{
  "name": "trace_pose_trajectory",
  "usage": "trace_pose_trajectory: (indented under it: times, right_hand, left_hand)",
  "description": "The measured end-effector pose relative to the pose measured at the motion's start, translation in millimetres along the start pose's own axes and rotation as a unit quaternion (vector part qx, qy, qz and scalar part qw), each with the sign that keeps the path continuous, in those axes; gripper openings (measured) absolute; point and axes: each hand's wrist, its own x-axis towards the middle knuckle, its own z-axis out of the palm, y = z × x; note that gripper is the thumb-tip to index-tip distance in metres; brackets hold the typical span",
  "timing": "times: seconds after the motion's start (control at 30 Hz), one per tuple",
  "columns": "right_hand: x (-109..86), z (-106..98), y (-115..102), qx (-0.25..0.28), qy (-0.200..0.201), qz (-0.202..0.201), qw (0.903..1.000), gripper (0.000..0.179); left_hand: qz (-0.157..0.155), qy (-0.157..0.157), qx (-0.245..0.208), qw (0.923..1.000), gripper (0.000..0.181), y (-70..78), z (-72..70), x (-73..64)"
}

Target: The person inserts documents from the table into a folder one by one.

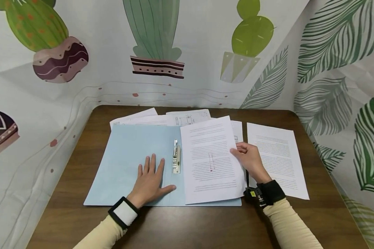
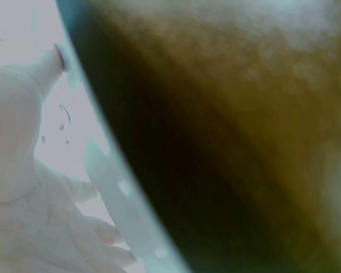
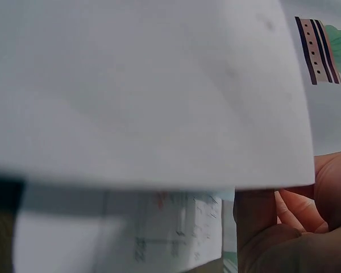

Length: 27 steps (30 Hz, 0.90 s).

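Observation:
A light blue folder [image 1: 121, 152] lies spread on the wooden table, a metal lever clip [image 1: 176, 160] fixed near its fold. My left hand [image 1: 149, 181] rests flat on the folder's left cover, fingers spread, thumb pointing toward the clip. With thumb and fingers my right hand [image 1: 250, 159] pinches the right edge of a printed sheet [image 1: 209, 166], which bears a red mark in its middle and covers most of the folder's right side. In the right wrist view that sheet's underside [image 3: 159, 96] fills the upper part, raised above another page with a drawing [image 3: 176, 227].
Another printed page [image 1: 277, 162] lies on the table at the right. Several papers, some with line drawings [image 1: 187, 119], stick out behind the folder. The table [image 1: 187, 228] backs onto a cloth with printed cacti [image 1: 156, 34].

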Motion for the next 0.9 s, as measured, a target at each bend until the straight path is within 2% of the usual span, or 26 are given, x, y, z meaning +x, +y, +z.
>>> trace_pose_trajectory:
  times: [0.47,0.9]
  right_hand:
    - [-2.8,17.3,-0.1,0.006,-0.008,0.018,0.9998,0.026]
    - [-5.0,25.5,2.0,-0.016,-0.004,-0.004,0.9999,0.024]
  left_hand:
    - [-0.001,0.001,0.005,1.0000,0.109,-0.4,0.9,0.9]
    - [-0.005,-0.007,0.008,0.9999,0.110,-0.2,1.7,1.3]
